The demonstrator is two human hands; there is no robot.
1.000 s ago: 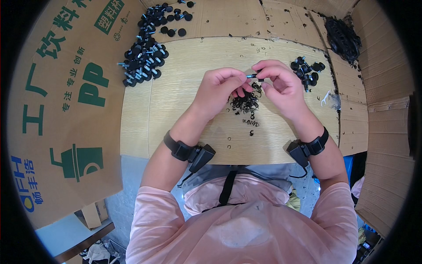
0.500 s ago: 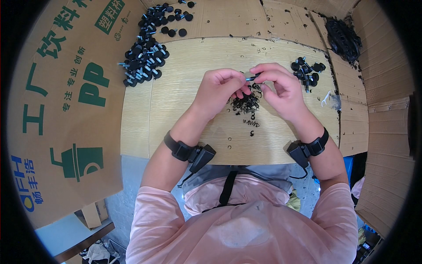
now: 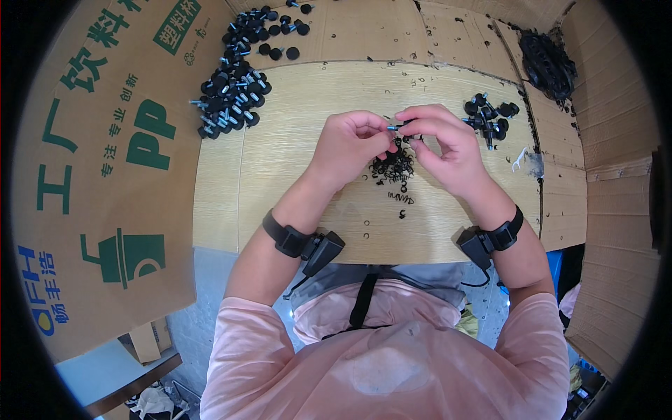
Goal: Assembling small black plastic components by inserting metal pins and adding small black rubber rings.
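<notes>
Over the middle of the table, my right hand (image 3: 449, 145) pinches a black-headed bolt (image 3: 394, 128) by its dark head. Its shiny threaded shank points left toward my left hand (image 3: 348, 148), whose thumb and fingers are closed at the shank's end. Whether the left fingertips hold a small ring there is too small to tell. Just below both hands lies a heap of small black split rings (image 3: 395, 166), partly hidden by my left fingers. A short coil of joined rings (image 3: 400, 198) sits in front of the heap.
A large pile of black-headed bolts (image 3: 231, 98) is at the far left, beside a cardboard wall (image 3: 105, 203). At the right are a smaller group of bolts (image 3: 488, 115) and a small pale open-ended wrench (image 3: 519, 159). A black bundle (image 3: 547, 63) lies at the far right corner.
My hands stay nearly in place around the bolt, with slight shifts of the fingers. My left fingers have curled in a little. The piles look the same.
</notes>
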